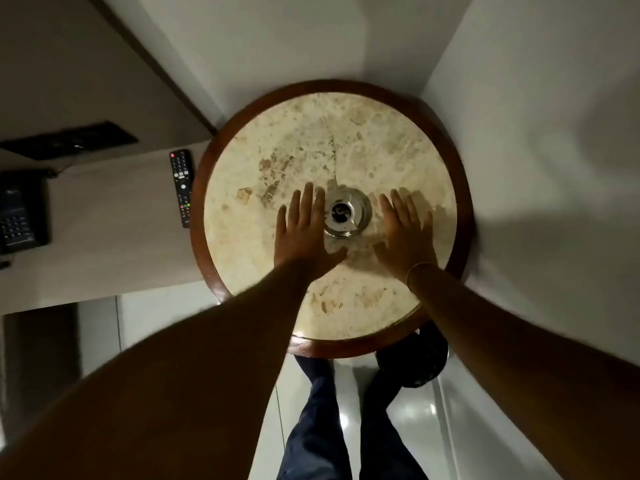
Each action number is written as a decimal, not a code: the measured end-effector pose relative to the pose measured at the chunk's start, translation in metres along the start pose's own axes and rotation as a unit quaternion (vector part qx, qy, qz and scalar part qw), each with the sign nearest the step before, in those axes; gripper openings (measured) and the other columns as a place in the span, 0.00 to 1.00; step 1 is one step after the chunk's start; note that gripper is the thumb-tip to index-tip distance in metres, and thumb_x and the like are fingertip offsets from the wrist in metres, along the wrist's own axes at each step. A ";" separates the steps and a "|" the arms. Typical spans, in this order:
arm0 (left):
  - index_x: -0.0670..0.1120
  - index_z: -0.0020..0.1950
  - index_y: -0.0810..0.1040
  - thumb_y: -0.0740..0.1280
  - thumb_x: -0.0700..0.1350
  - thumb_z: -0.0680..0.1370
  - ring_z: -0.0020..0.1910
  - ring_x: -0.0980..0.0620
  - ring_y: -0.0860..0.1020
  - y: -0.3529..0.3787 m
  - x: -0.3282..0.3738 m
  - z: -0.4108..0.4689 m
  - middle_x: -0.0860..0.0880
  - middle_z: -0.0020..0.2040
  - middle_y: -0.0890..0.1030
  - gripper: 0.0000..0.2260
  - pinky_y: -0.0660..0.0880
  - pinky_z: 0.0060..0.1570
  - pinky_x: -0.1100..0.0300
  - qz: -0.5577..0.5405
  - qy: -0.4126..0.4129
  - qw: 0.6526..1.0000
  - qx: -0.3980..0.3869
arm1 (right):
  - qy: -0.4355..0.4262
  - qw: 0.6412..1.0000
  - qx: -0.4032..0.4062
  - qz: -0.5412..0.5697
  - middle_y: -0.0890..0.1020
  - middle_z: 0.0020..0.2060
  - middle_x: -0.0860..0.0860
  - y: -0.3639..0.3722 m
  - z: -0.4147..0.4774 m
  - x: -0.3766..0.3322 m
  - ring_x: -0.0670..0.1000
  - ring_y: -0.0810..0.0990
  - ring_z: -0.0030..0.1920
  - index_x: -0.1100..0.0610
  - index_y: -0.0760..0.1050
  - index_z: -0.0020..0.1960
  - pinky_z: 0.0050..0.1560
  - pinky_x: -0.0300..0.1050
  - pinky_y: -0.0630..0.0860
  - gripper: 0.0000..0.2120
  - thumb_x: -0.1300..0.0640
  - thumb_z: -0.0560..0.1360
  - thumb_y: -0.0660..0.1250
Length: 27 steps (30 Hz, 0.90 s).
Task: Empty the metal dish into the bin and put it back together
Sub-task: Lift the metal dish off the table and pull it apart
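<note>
A round metal dish [347,213] with a dark hole in its middle stands near the centre of a round marble table [391,161] with a wooden rim. My left hand [303,230] lies flat on the table just left of the dish, fingers apart, holding nothing. My right hand [405,233] lies flat just right of the dish, also empty, with a thin bangle at the wrist. Neither hand grips the dish. A dark round bin [424,362] shows partly under the table's near right edge.
A black remote control [182,187] lies on a desk left of the table, with a black telephone [20,216] further left. White walls close in behind and to the right. My legs in dark trousers [311,420] stand on a glossy floor below.
</note>
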State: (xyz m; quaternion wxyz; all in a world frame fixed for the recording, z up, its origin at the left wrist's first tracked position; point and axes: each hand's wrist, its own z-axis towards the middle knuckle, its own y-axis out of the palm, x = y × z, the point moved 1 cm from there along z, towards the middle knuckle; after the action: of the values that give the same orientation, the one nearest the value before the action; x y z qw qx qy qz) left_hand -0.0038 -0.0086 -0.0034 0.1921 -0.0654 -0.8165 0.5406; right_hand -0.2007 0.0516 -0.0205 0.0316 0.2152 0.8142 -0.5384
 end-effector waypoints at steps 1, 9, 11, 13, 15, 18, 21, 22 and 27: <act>0.49 0.88 0.39 0.72 0.70 0.74 0.88 0.42 0.42 0.003 0.005 0.012 0.46 0.89 0.38 0.58 0.47 0.85 0.37 -0.003 0.008 1.000 -0.004 | -0.002 1.000 0.002 -0.007 0.50 0.87 0.53 0.000 0.001 0.000 0.56 0.45 0.87 0.50 0.49 0.87 0.82 0.71 0.45 0.41 0.51 0.78 0.64; 0.52 0.87 0.51 0.79 0.64 0.71 0.79 0.36 0.65 0.006 0.037 0.044 0.44 0.85 0.60 0.54 0.73 0.70 0.35 0.049 0.010 0.997 -0.062 | 0.006 0.999 0.039 0.029 0.53 0.87 0.54 -0.004 -0.016 0.004 0.57 0.47 0.87 0.52 0.53 0.86 0.83 0.70 0.49 0.37 0.58 0.80 0.63; 0.50 0.86 0.55 0.79 0.63 0.72 0.75 0.36 0.68 0.004 0.040 0.045 0.43 0.81 0.65 0.51 0.77 0.65 0.39 0.055 0.006 0.996 -0.063 | 0.009 0.997 0.054 0.062 0.55 0.87 0.54 -0.008 -0.019 0.004 0.57 0.48 0.87 0.52 0.56 0.85 0.83 0.70 0.49 0.36 0.59 0.79 0.63; 0.48 0.86 0.55 0.80 0.62 0.71 0.74 0.35 0.69 0.002 0.042 0.041 0.41 0.79 0.66 0.52 0.78 0.62 0.41 0.055 0.006 0.995 -0.088 | 0.026 0.987 0.074 0.138 0.61 0.85 0.54 -0.015 -0.024 0.004 0.57 0.53 0.86 0.53 0.61 0.84 0.83 0.69 0.50 0.32 0.60 0.80 0.63; 0.48 0.86 0.55 0.81 0.62 0.70 0.73 0.34 0.68 -0.006 0.044 0.033 0.40 0.78 0.66 0.54 0.79 0.61 0.41 0.049 0.005 0.993 -0.105 | 0.043 0.968 0.084 0.234 0.69 0.81 0.56 -0.025 -0.029 0.002 0.58 0.62 0.83 0.55 0.66 0.81 0.82 0.69 0.56 0.27 0.61 0.82 0.61; 0.49 0.86 0.55 0.81 0.64 0.69 0.74 0.35 0.68 -0.050 0.056 0.019 0.41 0.79 0.66 0.55 0.79 0.63 0.41 0.037 0.020 0.995 -0.094 | 0.070 0.929 0.089 0.352 0.78 0.74 0.57 -0.065 -0.042 -0.012 0.56 0.74 0.76 0.59 0.73 0.76 0.78 0.58 0.70 0.19 0.60 0.86 0.60; 0.49 0.87 0.55 0.80 0.65 0.69 0.76 0.36 0.67 -0.123 0.071 -0.003 0.42 0.80 0.65 0.54 0.78 0.66 0.42 0.034 0.043 0.995 -0.082 | 0.083 0.897 0.104 0.422 0.82 0.68 0.47 -0.130 -0.068 -0.039 0.49 0.77 0.70 0.54 0.78 0.72 0.68 0.31 0.71 0.18 0.50 0.87 0.60; 0.49 0.87 0.55 0.80 0.65 0.69 0.76 0.36 0.66 -0.150 0.077 -0.008 0.41 0.80 0.65 0.54 0.77 0.66 0.42 0.036 0.050 0.995 -0.076 | 0.079 0.890 0.135 0.429 0.82 0.64 0.44 -0.156 -0.076 -0.049 0.48 0.79 0.68 0.53 0.80 0.70 0.64 0.25 0.69 0.17 0.49 0.87 0.61; 0.48 0.85 0.58 0.77 0.64 0.69 0.73 0.38 0.69 -0.302 0.109 -0.045 0.43 0.76 0.69 0.51 0.79 0.62 0.43 0.025 0.055 0.998 0.000 | 0.008 0.926 0.197 0.321 0.85 0.64 0.47 -0.287 -0.098 -0.093 0.52 0.80 0.69 0.51 0.83 0.63 0.78 0.35 0.55 0.12 0.52 0.86 0.63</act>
State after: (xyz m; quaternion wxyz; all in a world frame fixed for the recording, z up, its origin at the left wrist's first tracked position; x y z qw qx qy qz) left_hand -0.0563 -0.0582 0.3129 0.2237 -0.1152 -0.8025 0.5411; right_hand -0.2087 0.0157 0.2945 0.1532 0.4715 0.5795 -0.6468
